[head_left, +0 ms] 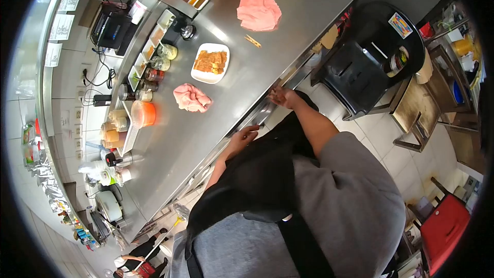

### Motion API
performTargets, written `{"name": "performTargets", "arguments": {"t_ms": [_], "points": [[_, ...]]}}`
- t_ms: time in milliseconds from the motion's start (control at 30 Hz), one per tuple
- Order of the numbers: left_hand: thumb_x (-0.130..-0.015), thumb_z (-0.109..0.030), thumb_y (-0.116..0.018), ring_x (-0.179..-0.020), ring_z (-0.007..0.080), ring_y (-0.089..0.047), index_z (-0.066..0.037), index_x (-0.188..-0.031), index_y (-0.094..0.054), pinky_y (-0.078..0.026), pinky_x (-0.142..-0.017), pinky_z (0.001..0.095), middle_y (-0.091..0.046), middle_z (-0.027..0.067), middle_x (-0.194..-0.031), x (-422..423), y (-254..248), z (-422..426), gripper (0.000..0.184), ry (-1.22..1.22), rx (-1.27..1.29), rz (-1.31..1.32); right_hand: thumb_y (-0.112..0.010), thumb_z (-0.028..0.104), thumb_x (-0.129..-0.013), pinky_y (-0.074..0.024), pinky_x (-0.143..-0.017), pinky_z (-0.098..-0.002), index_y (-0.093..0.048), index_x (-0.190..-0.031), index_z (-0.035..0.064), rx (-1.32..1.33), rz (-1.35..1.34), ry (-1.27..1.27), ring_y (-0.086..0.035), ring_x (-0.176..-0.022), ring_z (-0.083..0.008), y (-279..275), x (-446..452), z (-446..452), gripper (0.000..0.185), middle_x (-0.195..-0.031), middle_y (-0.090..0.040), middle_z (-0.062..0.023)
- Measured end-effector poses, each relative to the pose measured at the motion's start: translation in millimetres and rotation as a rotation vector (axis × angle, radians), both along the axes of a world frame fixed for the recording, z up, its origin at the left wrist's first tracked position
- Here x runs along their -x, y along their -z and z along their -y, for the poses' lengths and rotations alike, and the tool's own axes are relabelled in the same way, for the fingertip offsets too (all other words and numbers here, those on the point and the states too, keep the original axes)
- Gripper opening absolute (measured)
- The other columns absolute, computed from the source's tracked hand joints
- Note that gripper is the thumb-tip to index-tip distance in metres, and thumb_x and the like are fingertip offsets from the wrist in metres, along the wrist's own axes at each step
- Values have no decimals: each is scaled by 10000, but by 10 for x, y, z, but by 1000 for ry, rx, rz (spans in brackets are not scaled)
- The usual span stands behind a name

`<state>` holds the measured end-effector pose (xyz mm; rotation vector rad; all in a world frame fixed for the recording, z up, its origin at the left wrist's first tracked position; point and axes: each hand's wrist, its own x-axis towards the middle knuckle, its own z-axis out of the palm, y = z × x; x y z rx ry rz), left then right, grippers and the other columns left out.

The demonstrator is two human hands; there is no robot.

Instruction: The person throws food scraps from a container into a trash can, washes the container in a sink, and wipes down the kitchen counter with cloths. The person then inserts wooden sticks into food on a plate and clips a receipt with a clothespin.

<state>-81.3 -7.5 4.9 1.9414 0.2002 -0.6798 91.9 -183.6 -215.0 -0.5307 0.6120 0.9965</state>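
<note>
My left hand (244, 140) is in front of the steel counter (216, 123), close to its front edge, fingers loosely stretched and holding nothing I can see. Farther right along the same edge, my right hand (282, 97) has its fingers apart and looks bare; whether it touches the metal edge I cannot tell. On the counter, a white plate (200, 76) carries browned, toast-like food (210, 62) with a yellow piece on it. One crumpled pink cloth (192, 98) lies near the plate, another pink cloth (259, 12) farther back. Wooden tongs or a clip (253, 41) rest between.
Condiment jars (154, 74), an orange tub (143, 114) and bottles line the counter's far side. A small sauce tray (198, 1) sits at the back. Right of me stands a black chair-like object (355, 77). Another person (139, 258) with a long pole is at the lower left.
</note>
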Motion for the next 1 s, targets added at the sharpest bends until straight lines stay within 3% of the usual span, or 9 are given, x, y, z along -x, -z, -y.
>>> {"name": "performTargets", "arguments": {"t_ms": [133, 200, 233, 533, 633, 700, 767, 833, 1000], "points": [[-902, -429, -536, -1345, 336, -274, -104, -1332, -448, -353, -1011, 437, -224, 214, -1470, -50, 308, -66, 547, 147, -10, 13, -470, -47, -738, -462, -902, -366, -562, -1148, 161, 51, 71, -35, -589, -978, -199, -197, 106, 118, 468, -1014, -600, -25], [-859, -498, -554, -1309, 473, -252, -115, -1372, -387, -307, -1007, 546, -223, 320, -1421, 0, 869, -180, 661, 521, -695, 349, -479, -51, -740, -453, -910, -347, -566, -1160, 164, -71, 127, -106, -577, -1001, -192, -173, 104, 208, 480, -1049, -584, -17], [-818, -504, -595, -1272, 554, -230, -114, -1427, -266, -269, -984, 625, -224, 384, -1376, -1, 1078, -269, 794, 560, -686, 401, -479, -51, -740, -453, -910, -347, -566, -1160, 164, -69, 128, -101, -577, -1001, -192, -216, 105, 224, 480, -1049, -584, -17], [-797, -333, -619, -1236, 497, -358, -37, -1449, -97, -321, -1020, 518, -312, 338, -1364, -121, 886, -126, 886, 315, -708, 148, -478, -26, -784, -430, -939, -339, -508, -1234, 105, -38, 177, -141, -545, -1062, -194, -198, 143, 434, 470, -1136, -553, -46], [-790, -338, -624, -1244, 488, -353, -8, -1439, -103, -313, -1026, 528, -307, 315, -1381, -138, 891, -107, 895, 326, -739, 81, -461, -35, -787, -488, -824, -334, -514, -1200, 78, 46, 192, -130, -597, -939, -201, -210, 90, 521, 431, -1027, -599, -79], [-789, -335, -624, -1246, 478, -358, -17, -1440, -113, -317, -1024, 526, -318, 307, -1380, -141, 866, -88, 887, 298, -733, 70, -450, -34, -794, -508, -641, -312, -551, -1099, 74, 504, 318, -83, -617, -742, -202, -189, -29, 584, 339, -857, -624, -91], [-781, -297, -631, -1248, 443, -377, -37, -1432, -165, -333, -1012, 527, -382, 283, -1346, -79, 876, -38, 842, 260, -808, 99, -441, -48, -810, -468, -516, -283, -562, -981, 61, 900, 315, 270, -571, -591, -170, -495, -219, 750, 237, -721, -595, -71], [-778, -281, -634, -1225, 440, -401, -39, -1422, -189, -344, -998, 530, -419, 279, -1311, -42, 866, -12, 820, 210, -793, 120, -433, -8, -861, -416, -507, -253, -550, -930, 8, 958, 802, 978, -512, -589, -118, -419, -580, 901, 137, -739, -563, -57], [-758, -240, -646, -1107, 432, -486, -31, -1381, -272, -393, -930, 513, -529, 268, -1176, 101, 1391, -181, 756, 20, -731, 212, -397, -34, -877, -455, -677, -251, -534, -971, 12, 1026, 984, 948, -510, -691, -128, -1695, -1552, 1046, 172, -845, -542, -60]]}}
